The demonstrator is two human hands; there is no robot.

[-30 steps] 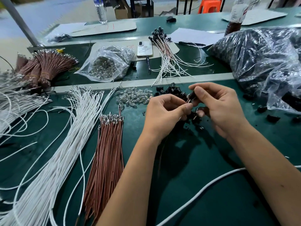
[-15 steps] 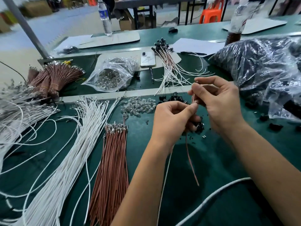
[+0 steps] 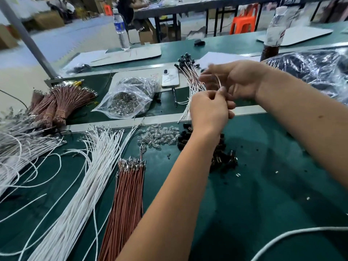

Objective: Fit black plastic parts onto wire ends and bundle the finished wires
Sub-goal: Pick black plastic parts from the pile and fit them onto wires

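Both hands are raised above the green table (image 3: pixel 263 213) and meet over its far half. Pinched between the thumb and curled fingers of the left hand (image 3: pixel 210 108) is the lower end of a thin brown wire (image 3: pixel 218 81), which arcs up into the right hand (image 3: pixel 235 80); that hand's fingers are curled around the wire's upper part, though they are blurred and the exact hold is hard to make out. Whether a black part sits on the wire end cannot be told.

Directly below the hands, a loose heap of black plastic parts (image 3: pixel 222 157) lies on the table, with a small pile of clear bulbs (image 3: pixel 160 136) just left of it. Farther left lie a straight sheaf of brown wires (image 3: pixel 128 194) and a long spread of white wires (image 3: pixel 90 176). Beyond the hands, finished wires with black caps (image 3: pixel 188 72) fan out beside a phone (image 3: pixel 170 78). A clear bag of metal pieces (image 3: pixel 128 97) sits left of the phone, and tied brown bundles (image 3: pixel 60 102) lie at far left.
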